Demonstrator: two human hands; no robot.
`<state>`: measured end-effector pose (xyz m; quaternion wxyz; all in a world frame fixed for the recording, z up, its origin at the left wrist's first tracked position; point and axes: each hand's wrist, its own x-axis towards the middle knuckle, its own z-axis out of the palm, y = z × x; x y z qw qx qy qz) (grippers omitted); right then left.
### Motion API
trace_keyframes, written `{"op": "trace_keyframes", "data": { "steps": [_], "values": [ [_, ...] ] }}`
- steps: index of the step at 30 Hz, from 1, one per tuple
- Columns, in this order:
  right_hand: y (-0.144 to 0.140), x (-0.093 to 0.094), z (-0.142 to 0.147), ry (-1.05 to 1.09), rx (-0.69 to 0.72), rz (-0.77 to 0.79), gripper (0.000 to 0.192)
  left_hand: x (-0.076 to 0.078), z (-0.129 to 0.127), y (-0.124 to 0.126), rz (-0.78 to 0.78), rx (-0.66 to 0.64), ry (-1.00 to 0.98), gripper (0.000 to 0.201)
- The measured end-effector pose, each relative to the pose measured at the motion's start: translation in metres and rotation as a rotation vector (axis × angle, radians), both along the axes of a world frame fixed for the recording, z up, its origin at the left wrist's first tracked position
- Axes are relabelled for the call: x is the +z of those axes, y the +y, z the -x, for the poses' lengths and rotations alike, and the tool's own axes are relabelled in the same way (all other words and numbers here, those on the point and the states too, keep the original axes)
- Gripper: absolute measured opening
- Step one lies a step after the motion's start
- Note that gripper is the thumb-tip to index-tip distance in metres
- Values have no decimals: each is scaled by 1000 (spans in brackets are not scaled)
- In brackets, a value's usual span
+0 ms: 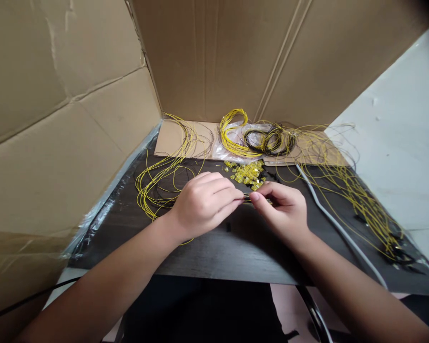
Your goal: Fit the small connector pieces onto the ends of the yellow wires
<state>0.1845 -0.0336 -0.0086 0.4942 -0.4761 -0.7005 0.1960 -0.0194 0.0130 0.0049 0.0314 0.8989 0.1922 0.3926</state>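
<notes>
Both hands meet over the middle of the dark wood-grain table point(214, 252). The left hand point(203, 205) has its fingers curled tight, thumb and forefinger pinched together at the tip, and the right hand point(282, 209) pinches toward it from the other side, so that the two grips nearly touch. Between the fingertips sits a small piece with a thin wire end point(247, 197); it looks like a thin yellow and black wire being held by both grips, though it is too small to be sure which hand has the firmer hold.

Just behind the hands lies a heap of small translucent yellow plastic connectors point(248, 172). To the left, a loose coil of thin yellow and black wires point(157, 186) spreads over the table, passing under the left hand. At the back, on a clear plastic bag point(223, 150), rest a tight bundle of yellow wire point(232, 136) and a bundle of black and yellow wire point(271, 140). A long spread of yellow wires point(357, 200) runs down the right side, beside a grey cable point(329, 214). Brown cardboard walls point(75, 119) stand around the table at the left and back.
</notes>
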Motion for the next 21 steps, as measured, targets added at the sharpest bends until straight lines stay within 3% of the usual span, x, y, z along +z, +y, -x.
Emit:
{"op": "trace_keyframes", "data": {
  "steps": [9, 16, 21],
  "values": [
    [-2, 0, 0, -44, 41, -142, 16, -1, 1, 1, 31, -25, -67, 26],
    [0, -2, -1, -65, 116, -169, 14, -1, 1, 1, 13, -81, -79, 26],
    [0, -1, -3, -38, 139, -194, 7, 3, 0, -1, 98, -109, -123, 35]
  ]
}}
